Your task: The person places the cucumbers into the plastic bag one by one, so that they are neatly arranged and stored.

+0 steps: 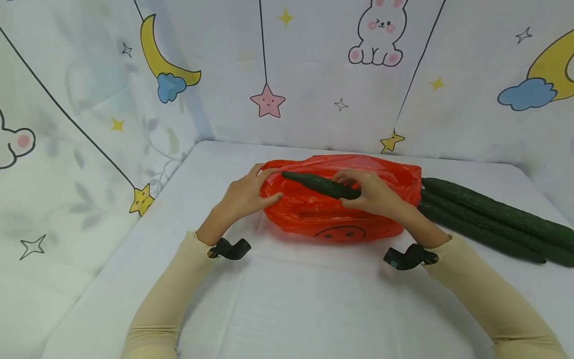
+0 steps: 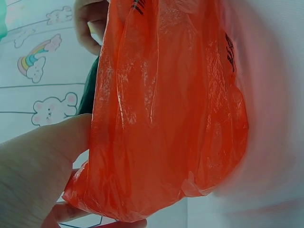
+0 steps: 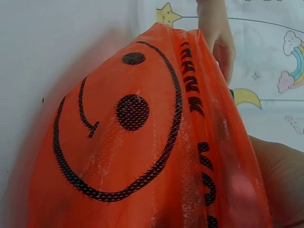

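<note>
A red plastic bag (image 1: 296, 219) with a printed smiley lies on the white table, its mouth facing up. Over the mouth, my right hand (image 1: 374, 192) grips a dark green cucumber (image 1: 314, 182) by its right end, thumb on the near side. The cucumber lies nearly level, its narrow tip toward my left hand. My left hand (image 1: 246, 194) is at the bag's left end, thumb and fingers spread apart against the mouth. In the left wrist view, the thumb tip is hidden behind the bag's wall. The bag covers much of the right hand in the right wrist view.
Several long dark green cucumbers (image 1: 489, 214) lie side by side on the table, right of the bag. A patterned cloth (image 1: 305, 60) hangs behind the white table (image 1: 314, 304). Each wrist carries a small black camera mount (image 1: 230, 249).
</note>
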Motion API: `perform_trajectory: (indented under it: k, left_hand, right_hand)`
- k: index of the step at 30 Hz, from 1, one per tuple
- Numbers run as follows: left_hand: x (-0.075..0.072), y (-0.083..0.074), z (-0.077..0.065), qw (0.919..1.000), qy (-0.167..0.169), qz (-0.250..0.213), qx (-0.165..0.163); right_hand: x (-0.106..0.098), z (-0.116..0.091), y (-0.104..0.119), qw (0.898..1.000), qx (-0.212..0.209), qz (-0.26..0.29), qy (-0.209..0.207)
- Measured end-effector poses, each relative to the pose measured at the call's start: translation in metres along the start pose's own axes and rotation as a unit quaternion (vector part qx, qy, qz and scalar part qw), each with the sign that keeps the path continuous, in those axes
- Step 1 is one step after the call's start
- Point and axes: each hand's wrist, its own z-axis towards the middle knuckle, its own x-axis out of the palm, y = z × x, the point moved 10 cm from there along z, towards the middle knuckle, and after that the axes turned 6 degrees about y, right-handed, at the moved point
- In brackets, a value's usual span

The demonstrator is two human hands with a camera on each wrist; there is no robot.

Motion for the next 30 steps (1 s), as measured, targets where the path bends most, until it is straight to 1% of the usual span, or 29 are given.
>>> perform_trajectory:
  k: [5, 10, 17, 25, 27, 30]
  left_hand:
    - [0.000, 0.000, 0.000, 1.0000, 0.002, -0.004, -0.001]
    - [0.000, 0.001, 0.000, 1.0000, 0.003, -0.005, -0.002]
    - [-0.002, -0.001, 0.000, 0.9999, -0.002, -0.010, 0.004]
    - [-0.003, -0.001, 0.000, 0.9999, -0.005, -0.009, 0.007]
    - [-0.003, -0.002, 0.000, 0.9999, -0.004, -0.010, 0.007]
    - [-0.002, -0.002, 0.000, 0.9999, -0.005, -0.010, 0.008]
  right_hand:
    - [0.004, 0.002, -0.006, 1.000, -0.001, 0.001, 0.006]
    - [0.008, 0.005, -0.009, 1.000, 0.004, 0.010, 0.023]
    - [0.016, 0.010, -0.013, 0.998, 0.024, 0.005, 0.056]
    - [0.033, 0.015, -0.022, 0.992, 0.058, 0.005, 0.108]
    - [0.037, 0.016, -0.023, 0.991, 0.058, 0.006, 0.117]
    - [0.040, 0.018, -0.022, 0.991, 0.045, 0.007, 0.127]
